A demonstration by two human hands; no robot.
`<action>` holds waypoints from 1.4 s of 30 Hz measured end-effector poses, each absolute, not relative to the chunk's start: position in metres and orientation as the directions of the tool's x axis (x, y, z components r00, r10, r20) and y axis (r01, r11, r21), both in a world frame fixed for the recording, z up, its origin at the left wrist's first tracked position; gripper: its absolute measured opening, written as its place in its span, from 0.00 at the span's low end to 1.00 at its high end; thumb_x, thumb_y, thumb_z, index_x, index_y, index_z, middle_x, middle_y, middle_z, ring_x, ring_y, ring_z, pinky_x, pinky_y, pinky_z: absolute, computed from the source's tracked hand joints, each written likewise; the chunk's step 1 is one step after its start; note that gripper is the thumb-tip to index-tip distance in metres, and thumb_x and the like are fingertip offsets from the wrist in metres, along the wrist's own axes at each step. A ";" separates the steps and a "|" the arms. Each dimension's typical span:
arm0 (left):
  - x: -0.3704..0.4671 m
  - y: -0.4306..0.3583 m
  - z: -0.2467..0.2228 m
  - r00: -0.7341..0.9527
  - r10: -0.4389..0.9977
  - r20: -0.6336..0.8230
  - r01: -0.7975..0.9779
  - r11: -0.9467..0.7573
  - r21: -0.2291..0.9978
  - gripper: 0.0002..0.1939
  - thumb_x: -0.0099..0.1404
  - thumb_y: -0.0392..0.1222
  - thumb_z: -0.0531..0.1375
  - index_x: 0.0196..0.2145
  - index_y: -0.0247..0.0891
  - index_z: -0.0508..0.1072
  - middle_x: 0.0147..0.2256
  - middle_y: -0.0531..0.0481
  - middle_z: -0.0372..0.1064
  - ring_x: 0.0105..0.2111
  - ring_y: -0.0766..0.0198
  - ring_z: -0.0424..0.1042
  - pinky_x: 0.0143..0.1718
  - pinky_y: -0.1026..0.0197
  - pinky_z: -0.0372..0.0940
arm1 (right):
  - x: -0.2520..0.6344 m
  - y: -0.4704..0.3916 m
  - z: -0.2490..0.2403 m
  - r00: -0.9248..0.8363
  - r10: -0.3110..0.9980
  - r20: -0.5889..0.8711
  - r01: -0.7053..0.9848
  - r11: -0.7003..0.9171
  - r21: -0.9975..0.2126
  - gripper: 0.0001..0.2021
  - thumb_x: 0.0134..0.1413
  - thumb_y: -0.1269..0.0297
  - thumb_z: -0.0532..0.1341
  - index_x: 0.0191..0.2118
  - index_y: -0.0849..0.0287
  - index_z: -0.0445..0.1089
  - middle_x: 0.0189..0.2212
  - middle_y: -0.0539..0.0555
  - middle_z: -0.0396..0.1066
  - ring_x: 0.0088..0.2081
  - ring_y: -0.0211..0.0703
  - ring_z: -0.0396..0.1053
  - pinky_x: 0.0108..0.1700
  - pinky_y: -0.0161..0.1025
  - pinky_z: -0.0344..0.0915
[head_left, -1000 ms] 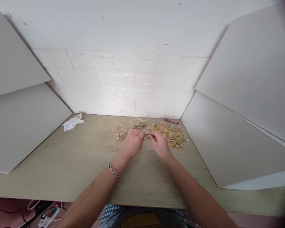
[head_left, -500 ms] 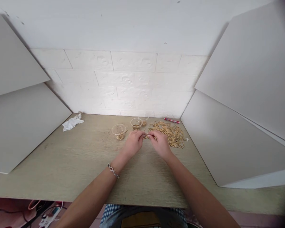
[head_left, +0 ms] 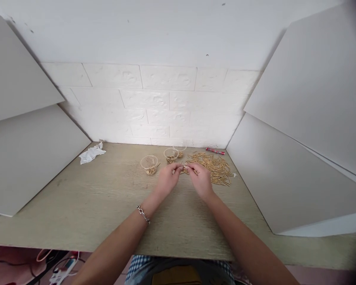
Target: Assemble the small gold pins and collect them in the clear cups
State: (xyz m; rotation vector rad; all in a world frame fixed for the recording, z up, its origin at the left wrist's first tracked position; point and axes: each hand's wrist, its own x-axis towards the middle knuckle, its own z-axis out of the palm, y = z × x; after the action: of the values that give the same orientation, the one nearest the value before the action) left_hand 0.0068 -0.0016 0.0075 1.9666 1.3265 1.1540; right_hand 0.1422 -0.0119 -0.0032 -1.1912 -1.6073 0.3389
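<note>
My left hand [head_left: 167,176] and my right hand [head_left: 201,180] meet over the table, fingertips almost touching. Both are closed in a pinch around a small gold-coloured metal rod, mostly hidden by the fingers. Just beyond and to the right of my right hand lies a loose pile of thin gold-coloured rods [head_left: 216,168]. A clear plastic cup [head_left: 149,162] with small gold pieces in its bottom stands left of my left hand. Behind the hands is a second clear cup [head_left: 171,153], also holding small gold pieces, and a third clear cup [head_left: 180,147] partly behind it.
A crumpled white tissue [head_left: 91,153] lies at the back left of the wooden table [head_left: 106,198]. By the back wall at right is a red tube-shaped wrapper [head_left: 215,151]. Grey panels [head_left: 302,174] stand at both sides. A power strip [head_left: 63,273] with cables is below the table at left.
My two hands have drawn slightly closer together at the fingertips, so less of the rod shows between them. The cups and the pile stay as they were.
</note>
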 end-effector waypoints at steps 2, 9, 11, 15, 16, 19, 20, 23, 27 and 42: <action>0.009 -0.001 0.008 0.151 0.957 0.248 0.311 -0.284 0.907 0.10 0.61 0.41 0.54 0.31 0.35 0.73 0.31 0.48 0.73 0.33 0.62 0.70 0.37 0.61 0.64 | 0.142 -0.013 -0.002 0.083 0.802 0.591 0.541 0.462 -0.703 0.10 0.54 0.65 0.55 0.38 0.58 0.72 0.35 0.55 0.72 0.38 0.43 0.69 0.43 0.41 0.64; 0.008 0.002 0.004 0.212 0.977 0.005 0.001 -0.005 1.000 0.16 0.56 0.48 0.57 0.34 0.31 0.74 0.30 0.45 0.72 0.32 0.64 0.69 0.35 0.62 0.63 | 0.141 -0.019 -0.004 -0.136 0.748 0.649 0.718 0.526 -0.456 0.13 0.58 0.65 0.52 0.44 0.57 0.70 0.39 0.58 0.69 0.43 0.46 0.66 0.48 0.45 0.62; 0.007 0.002 0.004 0.225 0.974 -0.026 -0.002 0.027 1.000 0.16 0.56 0.47 0.57 0.33 0.31 0.74 0.29 0.46 0.71 0.30 0.65 0.68 0.34 0.63 0.62 | 0.140 -0.019 -0.004 -0.185 0.754 0.630 0.754 0.521 -0.401 0.13 0.58 0.65 0.51 0.44 0.57 0.70 0.39 0.58 0.69 0.42 0.47 0.66 0.47 0.45 0.61; 0.005 0.003 0.003 0.236 0.971 -0.039 0.080 0.020 0.997 0.13 0.55 0.46 0.55 0.28 0.33 0.73 0.26 0.49 0.70 0.30 0.66 0.68 0.34 0.64 0.62 | 0.140 -0.019 -0.005 -0.233 0.775 0.587 0.785 0.506 -0.356 0.10 0.57 0.65 0.53 0.37 0.58 0.71 0.34 0.56 0.69 0.38 0.46 0.65 0.43 0.42 0.62; 0.005 0.003 0.003 0.246 0.969 -0.039 0.114 0.012 0.993 0.13 0.56 0.46 0.55 0.27 0.33 0.73 0.26 0.50 0.70 0.29 0.66 0.68 0.34 0.64 0.62 | 0.141 -0.018 -0.005 -0.241 0.788 0.567 0.795 0.495 -0.350 0.10 0.57 0.66 0.52 0.34 0.59 0.71 0.32 0.56 0.69 0.37 0.45 0.65 0.41 0.41 0.62; 0.005 0.004 0.002 0.294 0.955 -0.030 0.212 -0.035 0.977 0.17 0.59 0.49 0.51 0.25 0.34 0.71 0.26 0.49 0.70 0.28 0.65 0.67 0.33 0.64 0.62 | 0.144 -0.016 -0.005 -0.257 0.820 0.512 0.830 0.458 -0.317 0.12 0.59 0.67 0.49 0.28 0.59 0.67 0.27 0.55 0.65 0.33 0.43 0.63 0.35 0.38 0.59; 0.006 0.004 0.001 0.315 0.949 -0.022 0.236 -0.056 0.970 0.19 0.59 0.51 0.50 0.25 0.34 0.71 0.26 0.49 0.70 0.28 0.65 0.67 0.32 0.63 0.62 | 0.145 -0.016 -0.005 -0.260 0.824 0.503 0.840 0.450 -0.303 0.13 0.59 0.68 0.49 0.27 0.59 0.66 0.27 0.55 0.65 0.32 0.43 0.62 0.34 0.38 0.58; 0.007 0.002 0.002 0.359 0.933 -0.010 0.265 -0.091 0.960 0.21 0.60 0.52 0.49 0.22 0.34 0.69 0.24 0.49 0.69 0.26 0.65 0.66 0.31 0.63 0.61 | 0.147 -0.014 -0.005 -0.277 0.833 0.479 0.854 0.442 -0.275 0.12 0.59 0.68 0.48 0.27 0.59 0.64 0.28 0.55 0.64 0.31 0.42 0.61 0.33 0.37 0.55; 0.006 0.001 0.005 0.362 0.926 -0.112 0.187 0.045 0.981 0.19 0.60 0.50 0.49 0.24 0.34 0.70 0.25 0.48 0.69 0.25 0.66 0.66 0.27 0.64 0.60 | 0.146 -0.012 -0.007 -0.204 0.881 0.428 0.810 0.397 -0.431 0.12 0.58 0.66 0.48 0.24 0.58 0.59 0.24 0.52 0.61 0.28 0.40 0.58 0.29 0.35 0.51; 0.001 0.005 0.003 0.524 0.852 0.003 0.334 -0.209 0.919 0.11 0.57 0.43 0.53 0.27 0.33 0.70 0.23 0.54 0.63 0.25 0.68 0.62 0.27 0.68 0.57 | 0.140 -0.011 -0.009 -0.066 0.942 0.328 0.616 0.297 -0.730 0.14 0.57 0.61 0.47 0.22 0.57 0.51 0.20 0.47 0.57 0.25 0.37 0.55 0.28 0.34 0.48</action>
State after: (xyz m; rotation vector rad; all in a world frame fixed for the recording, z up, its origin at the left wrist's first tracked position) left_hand 0.0014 0.0048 0.0033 1.7790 0.9919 0.6575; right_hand 0.1403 -0.0113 -0.0088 -1.4086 -1.7749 0.5208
